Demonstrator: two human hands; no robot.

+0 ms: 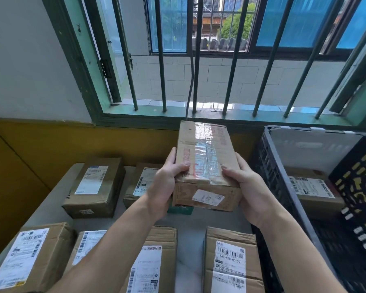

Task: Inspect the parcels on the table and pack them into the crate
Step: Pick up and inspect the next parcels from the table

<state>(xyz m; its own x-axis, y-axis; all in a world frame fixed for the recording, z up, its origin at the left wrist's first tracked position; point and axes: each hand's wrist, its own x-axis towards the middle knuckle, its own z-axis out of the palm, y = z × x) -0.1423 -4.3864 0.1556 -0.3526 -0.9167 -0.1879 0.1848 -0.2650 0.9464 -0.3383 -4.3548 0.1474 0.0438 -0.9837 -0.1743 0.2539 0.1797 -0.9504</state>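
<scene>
The left hand [167,182] and right hand [247,187] grip the near end of a taped cardboard parcel [207,163], thumbs on top, holding it raised above the table [190,250]. The black plastic crate [268,166] stands at 3 o'clock of this parcel, with one labelled box [313,187] inside. Other labelled parcels [93,187] lie on the table from 6 to 9 o'clock.

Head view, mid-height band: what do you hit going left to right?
In order: far-left parcel → left hand → held parcel → right hand → crate → parcel in crate.
</scene>
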